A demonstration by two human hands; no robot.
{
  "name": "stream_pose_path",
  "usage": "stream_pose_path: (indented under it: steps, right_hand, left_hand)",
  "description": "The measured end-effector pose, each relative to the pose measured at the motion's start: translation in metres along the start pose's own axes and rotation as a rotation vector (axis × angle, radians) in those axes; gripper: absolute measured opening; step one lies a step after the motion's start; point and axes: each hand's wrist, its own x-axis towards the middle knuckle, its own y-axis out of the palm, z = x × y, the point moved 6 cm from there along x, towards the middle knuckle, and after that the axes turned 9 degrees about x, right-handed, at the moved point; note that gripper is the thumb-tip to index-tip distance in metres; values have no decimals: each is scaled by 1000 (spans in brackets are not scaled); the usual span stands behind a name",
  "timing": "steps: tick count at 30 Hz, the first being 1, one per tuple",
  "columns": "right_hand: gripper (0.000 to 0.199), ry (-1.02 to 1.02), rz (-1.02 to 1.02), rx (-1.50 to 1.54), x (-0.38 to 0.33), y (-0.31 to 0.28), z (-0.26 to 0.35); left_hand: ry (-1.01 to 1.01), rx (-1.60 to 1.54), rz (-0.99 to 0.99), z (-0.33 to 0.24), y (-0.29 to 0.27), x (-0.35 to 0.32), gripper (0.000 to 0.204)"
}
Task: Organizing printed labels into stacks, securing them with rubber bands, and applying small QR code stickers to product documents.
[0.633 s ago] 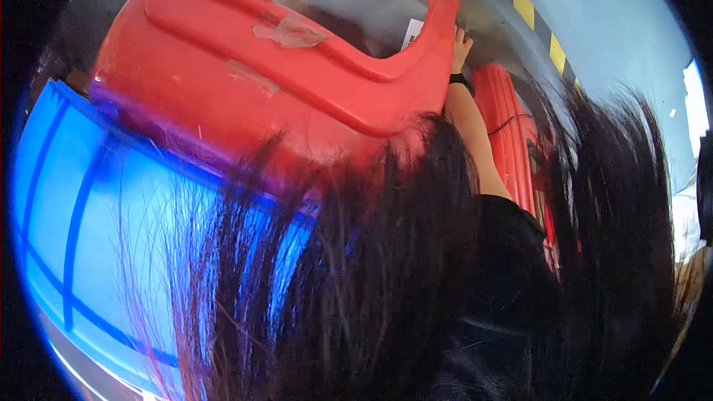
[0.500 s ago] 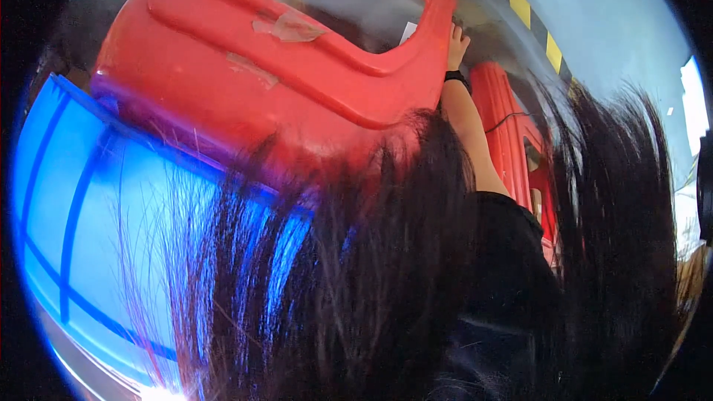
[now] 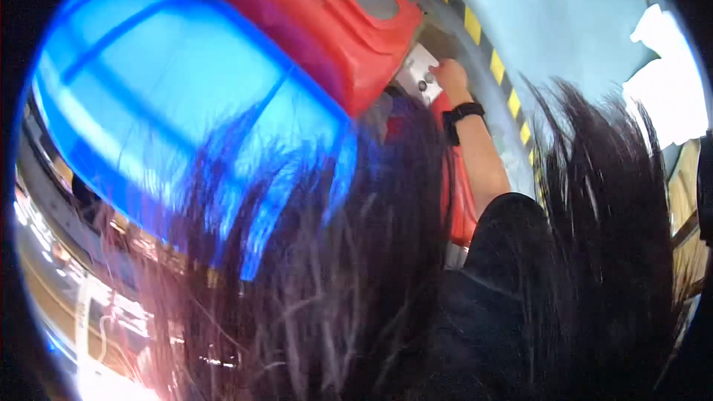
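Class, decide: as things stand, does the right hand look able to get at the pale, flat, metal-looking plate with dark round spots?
Likely yes: the right hand appears to be at the edge of the plate, with nothing visible between them; the dark hair lies lower.

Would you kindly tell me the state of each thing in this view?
Right hand: fingers curled, at the pale plate's edge; exact grip unclear.
Pale plate: tilted, partly hidden.
Black wristband: fastened.
Red panel: slanting, window opening uncovered.
Dark hair: hanging loose.
Blue panel: brightly lit, partly hidden.
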Motion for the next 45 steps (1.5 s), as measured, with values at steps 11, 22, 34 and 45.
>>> stream_pose_path:
  steps: [11,22,34,45]
  right_hand:
    - [17,-809,-498,328,-335,-277,167]
    - [28,-2629,156,-155,-680,-60,364]
    - [35,-2924,811,-502,-773,269,401]
    - [42,-2433,1317,-115,-907,166,382]
  left_hand:
    - [-147,-118,-110,69,0,-103,93]
    - [-100,-797,-112,128,17,-343,64]
    - [-1653,-1159,-548,57,70,-664,32]
    - [-1000,-85,-936,172,-104,-712,38]
